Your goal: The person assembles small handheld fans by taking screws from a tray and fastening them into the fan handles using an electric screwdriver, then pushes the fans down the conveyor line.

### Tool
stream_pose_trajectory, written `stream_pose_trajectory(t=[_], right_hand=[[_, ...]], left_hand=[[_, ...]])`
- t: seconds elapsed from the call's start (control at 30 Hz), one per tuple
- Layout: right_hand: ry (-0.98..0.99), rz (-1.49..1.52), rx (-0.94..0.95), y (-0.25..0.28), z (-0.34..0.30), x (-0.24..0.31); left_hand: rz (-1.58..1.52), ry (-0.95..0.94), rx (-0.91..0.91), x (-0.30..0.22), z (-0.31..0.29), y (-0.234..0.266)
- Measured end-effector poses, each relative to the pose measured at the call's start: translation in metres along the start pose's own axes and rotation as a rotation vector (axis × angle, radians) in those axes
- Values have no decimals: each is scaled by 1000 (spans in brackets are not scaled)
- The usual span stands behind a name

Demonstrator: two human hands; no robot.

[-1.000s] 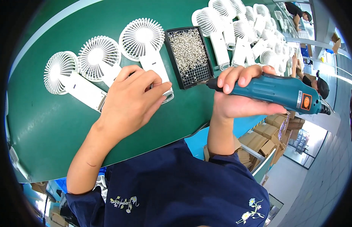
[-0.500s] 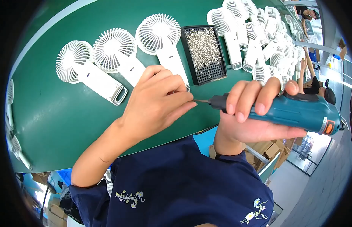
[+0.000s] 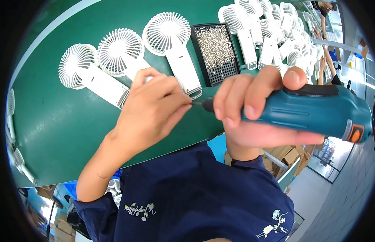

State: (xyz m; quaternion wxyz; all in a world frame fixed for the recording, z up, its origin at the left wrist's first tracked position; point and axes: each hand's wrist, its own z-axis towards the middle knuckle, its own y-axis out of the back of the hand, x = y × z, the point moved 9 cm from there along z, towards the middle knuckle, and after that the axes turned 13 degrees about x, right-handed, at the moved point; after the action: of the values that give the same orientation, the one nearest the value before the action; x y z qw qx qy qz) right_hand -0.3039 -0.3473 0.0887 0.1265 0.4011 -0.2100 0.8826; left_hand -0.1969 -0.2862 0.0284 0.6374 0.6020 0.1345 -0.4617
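Note:
My right hand (image 3: pixel 252 109) is wrapped round a teal electric screwdriver (image 3: pixel 312 111) with a black nose and black lever. Its thin bit points left, level across the table. At the bit's tip, the thumb and fingers of my left hand (image 3: pixel 149 107) are pinched together; whatever is between them is too small or hidden to make out. Just beyond the hands lie three white handheld fans: a left one (image 3: pixel 99 82), a middle one (image 3: pixel 119 50) partly covered by my left hand, and a right one (image 3: pixel 177 52). A black tray (image 3: pixel 222 76) of small silvery screws (image 3: pixel 215 46) lies beside the right fan.
Many more white fans (image 3: pixel 272 32) are heaped at the far right of the green table (image 3: pixel 54 133). A few fans (image 3: pixel 22 163) lie along its left edge. Another person's arm (image 3: pixel 326 60) reaches in at the far right. Cardboard boxes (image 3: pixel 286 159) stand below the near edge.
Both hands have moved a little to the left, with the screwdriver closer to the camera. The bit's tip stays at my left fingertips. The fans and tray remain in place on the table.

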Motion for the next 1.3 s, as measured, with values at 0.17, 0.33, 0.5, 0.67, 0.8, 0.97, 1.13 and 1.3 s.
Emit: stream_pose_trajectory(t=[0.17, 0.33, 0.5, 0.67, 0.8, 0.97, 1.13, 1.3], right_hand=[[54, -51, 5, -8, 1, -13], [69, -88, 13, -14, 0, -22], [83, -120, 11, -14, 2, -26], [83, -78, 71, -10, 6, -29], [85, -48, 116, -13, 6, -28], [20, 114, -38, -15, 4, -34], [54, 43, -21, -15, 5, -33], [97, -45, -3, -13, 4, -30]], left_hand=[[75, 80, -75, 11, -11, 10], [96, 106, -68, 12, -15, 7], [153, 86, -82, 13, -15, 5], [146, 96, -78, 14, -13, 5], [165, 95, -65, 14, -13, 3], [189, 104, -55, 17, -15, 1], [192, 111, -106, 15, -15, 8], [189, 106, -114, 15, -15, 8]])
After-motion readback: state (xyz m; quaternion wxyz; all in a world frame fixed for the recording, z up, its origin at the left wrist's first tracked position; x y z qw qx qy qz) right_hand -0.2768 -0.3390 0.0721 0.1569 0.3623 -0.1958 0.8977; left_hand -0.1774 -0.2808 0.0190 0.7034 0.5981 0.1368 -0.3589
